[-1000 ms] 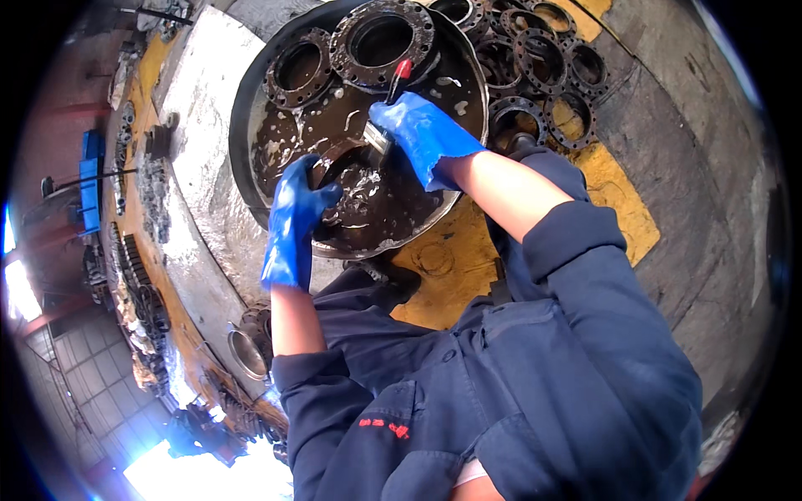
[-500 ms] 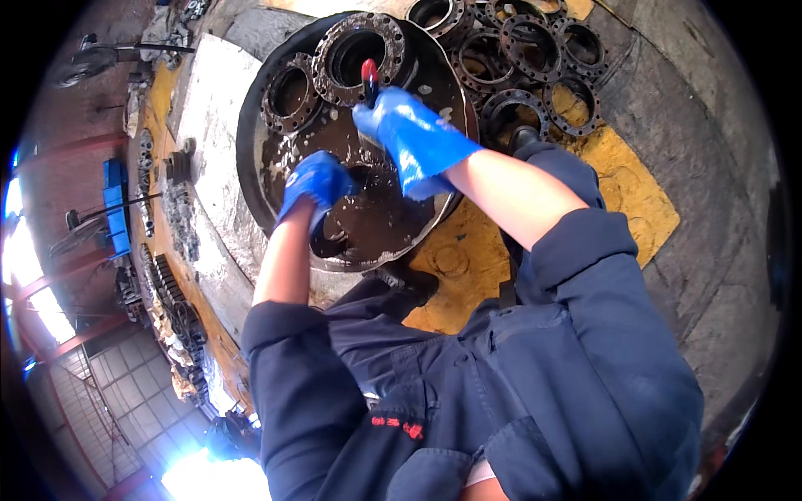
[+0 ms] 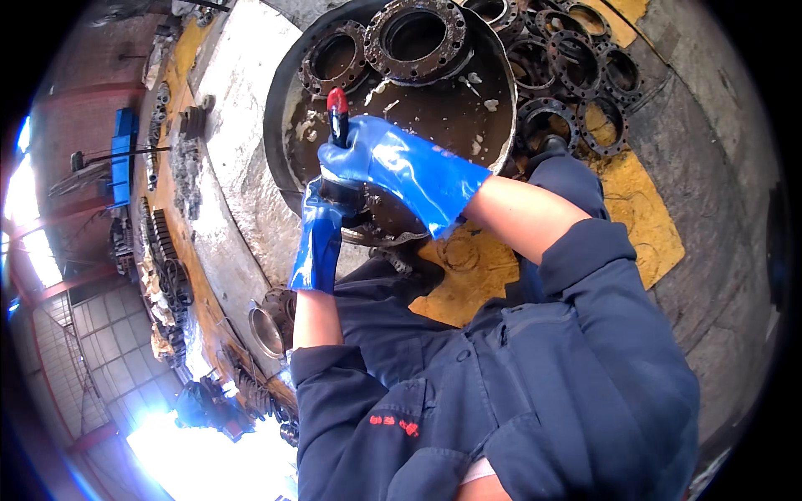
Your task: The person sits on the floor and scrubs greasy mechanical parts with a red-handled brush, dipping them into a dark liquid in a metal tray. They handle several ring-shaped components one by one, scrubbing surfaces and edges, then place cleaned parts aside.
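Note:
My right hand [image 3: 347, 150], in a blue rubber glove, is closed round the black handle of a brush [image 3: 337, 117] with a red end pointing up. The brush's head is down by my left hand, mostly hidden. My left hand [image 3: 322, 213], gloved too, is closed on a dark wet metal part [image 3: 357, 219] at the near left of a round basin [image 3: 511, 108]. Its shape is largely covered by my gloves. Dark liquid with pale flecks lies in the basin. A large flanged ring [image 3: 455, 33] and a smaller flanged ring [image 3: 357, 63] rest at its far side.
Several dark flanged rings [image 3: 576, 67] are heaped right of the basin, partly on a yellow board [image 3: 643, 209]. A round metal piece [image 3: 266, 330] stands by my left forearm. Further left, rows of metal parts [image 3: 171, 267] lie along the floor near a blue object [image 3: 124, 159].
My hands have come together at the basin's near left, the brush moving down and left. My left hand has drawn nearer with the metal part. The whole view has shifted.

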A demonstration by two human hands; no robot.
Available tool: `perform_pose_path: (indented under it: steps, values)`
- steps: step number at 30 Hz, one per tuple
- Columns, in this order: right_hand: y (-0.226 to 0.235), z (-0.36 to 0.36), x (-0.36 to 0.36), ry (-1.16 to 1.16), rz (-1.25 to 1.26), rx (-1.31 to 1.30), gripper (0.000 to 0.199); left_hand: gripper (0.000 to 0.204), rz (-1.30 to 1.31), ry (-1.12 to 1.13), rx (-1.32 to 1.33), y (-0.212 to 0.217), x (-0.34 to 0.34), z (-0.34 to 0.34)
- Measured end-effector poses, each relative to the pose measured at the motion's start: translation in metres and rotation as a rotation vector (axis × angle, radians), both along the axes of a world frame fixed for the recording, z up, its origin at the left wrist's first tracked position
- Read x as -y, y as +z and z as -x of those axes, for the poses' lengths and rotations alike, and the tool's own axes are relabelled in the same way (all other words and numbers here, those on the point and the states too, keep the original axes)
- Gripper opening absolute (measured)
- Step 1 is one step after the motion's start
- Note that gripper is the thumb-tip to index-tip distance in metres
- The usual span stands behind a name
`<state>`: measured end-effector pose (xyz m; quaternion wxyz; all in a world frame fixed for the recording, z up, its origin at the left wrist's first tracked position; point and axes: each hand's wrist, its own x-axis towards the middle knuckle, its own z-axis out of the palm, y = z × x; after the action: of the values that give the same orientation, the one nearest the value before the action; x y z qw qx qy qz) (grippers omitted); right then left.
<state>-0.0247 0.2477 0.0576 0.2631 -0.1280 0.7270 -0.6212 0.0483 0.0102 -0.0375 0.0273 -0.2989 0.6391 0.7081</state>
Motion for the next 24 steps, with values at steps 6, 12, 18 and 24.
perform_pose_path:
  steps: [6,12,18,24]
  values:
    - [-0.036,0.051,-0.033,-0.258,-0.283,0.065,0.044,0.065,0.336,-0.267,0.038,0.003,0.004,-0.005]
    - [-0.112,0.049,-0.045,-0.379,-0.268,0.107,0.043,0.065,0.345,-0.315,-0.004,0.008,0.000,-0.004]
    - [-0.151,0.036,-0.026,-0.342,-0.433,0.101,0.050,0.051,0.247,-0.177,-0.015,0.022,-0.020,-0.007]
    - [-0.100,0.048,-0.023,-0.401,-0.106,0.176,0.035,0.040,0.157,-0.076,0.035,0.029,-0.017,-0.010]
